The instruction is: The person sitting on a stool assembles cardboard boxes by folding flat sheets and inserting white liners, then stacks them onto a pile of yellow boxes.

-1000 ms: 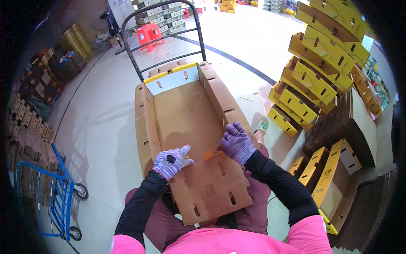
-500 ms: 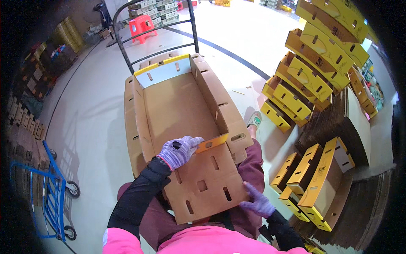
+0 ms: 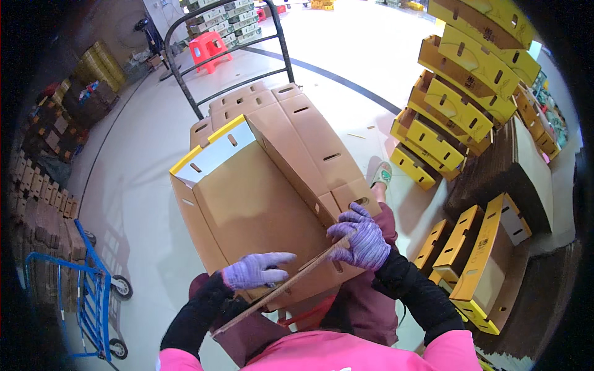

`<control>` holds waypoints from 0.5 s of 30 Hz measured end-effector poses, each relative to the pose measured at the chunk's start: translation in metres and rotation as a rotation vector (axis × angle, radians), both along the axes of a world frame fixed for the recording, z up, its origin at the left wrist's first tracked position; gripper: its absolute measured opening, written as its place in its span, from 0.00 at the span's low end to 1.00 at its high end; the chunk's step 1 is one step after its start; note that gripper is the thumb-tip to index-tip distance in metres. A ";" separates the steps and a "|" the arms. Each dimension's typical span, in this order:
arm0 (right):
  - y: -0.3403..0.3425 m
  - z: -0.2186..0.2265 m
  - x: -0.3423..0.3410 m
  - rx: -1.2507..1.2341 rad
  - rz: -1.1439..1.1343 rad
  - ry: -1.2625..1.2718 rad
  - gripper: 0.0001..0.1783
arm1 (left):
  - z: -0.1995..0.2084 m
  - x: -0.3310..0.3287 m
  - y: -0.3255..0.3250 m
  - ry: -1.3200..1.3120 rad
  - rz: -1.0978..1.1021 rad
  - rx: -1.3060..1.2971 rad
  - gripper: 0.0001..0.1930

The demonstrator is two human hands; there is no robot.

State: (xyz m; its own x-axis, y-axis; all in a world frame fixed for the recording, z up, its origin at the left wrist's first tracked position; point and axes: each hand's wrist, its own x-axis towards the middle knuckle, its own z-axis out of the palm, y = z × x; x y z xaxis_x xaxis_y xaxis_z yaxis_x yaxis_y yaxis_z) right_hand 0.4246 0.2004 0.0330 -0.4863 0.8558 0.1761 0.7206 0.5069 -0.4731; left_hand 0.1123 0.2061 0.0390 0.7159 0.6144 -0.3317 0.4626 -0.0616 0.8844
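A partly folded cardboard box [image 3: 247, 210], brown inside with a yellow-edged white far wall, lies slanted in front of me on a pile of flat cardboard sheets [image 3: 309, 133]. Its near end flap [image 3: 278, 295] stands raised, seen almost edge-on. My right hand [image 3: 361, 240], in a purple knit glove, is closed around the flap's right end, by the box's near right corner. Inside the flap, my left hand [image 3: 257, 270], gloved alike, has its fingers stretched out over the box's near end; whether it touches the cardboard I cannot tell.
The black trolley handle [image 3: 232, 43] rises beyond the pile, with a red stool [image 3: 209, 51] behind it. Yellow boxes [image 3: 455, 111] are stacked at right, near piles of flat cardboard [image 3: 516, 179] and folded boxes [image 3: 489, 266]. A blue cart [image 3: 90, 303] stands at left.
The box has turned and shifted left and nearer. Its near flap has gone from lying flat to raised. My right hand has moved up onto the flap; my left hand has moved down, its fingers apart.
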 end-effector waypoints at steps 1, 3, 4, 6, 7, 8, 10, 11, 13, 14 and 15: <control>-0.001 -0.001 -0.003 0.053 -0.061 0.088 0.32 | 0.007 -0.021 -0.009 -0.117 0.172 -0.145 0.23; -0.004 -0.002 -0.008 0.041 -0.124 0.150 0.31 | 0.017 -0.059 -0.040 -0.129 0.760 0.135 0.19; -0.004 -0.001 -0.009 0.053 -0.146 0.192 0.31 | 0.016 -0.071 -0.058 -0.173 1.105 0.253 0.18; -0.006 -0.001 -0.015 0.089 -0.164 0.213 0.33 | 0.005 -0.084 -0.092 -0.099 1.361 0.559 0.22; -0.007 -0.001 -0.019 0.099 -0.175 0.235 0.34 | -0.006 -0.081 -0.110 -0.610 1.355 0.256 0.24; -0.008 -0.002 -0.023 0.107 -0.184 0.257 0.35 | -0.019 -0.074 -0.130 -1.136 1.268 -0.114 0.27; -0.010 -0.003 -0.029 0.137 -0.178 0.222 0.36 | -0.051 -0.057 -0.135 -1.315 1.452 -0.309 0.27; -0.010 -0.004 -0.030 0.121 -0.199 0.228 0.34 | -0.058 -0.059 -0.131 -1.153 1.351 -0.145 0.27; -0.007 -0.003 -0.033 0.096 -0.239 0.216 0.34 | -0.067 -0.061 -0.111 -0.336 1.447 0.475 0.17; -0.005 -0.003 -0.034 0.080 -0.251 0.195 0.36 | -0.065 -0.066 -0.096 0.112 1.327 0.870 0.14; -0.001 -0.003 -0.036 0.069 -0.266 0.173 0.37 | -0.062 -0.068 -0.084 -0.010 1.343 0.683 0.14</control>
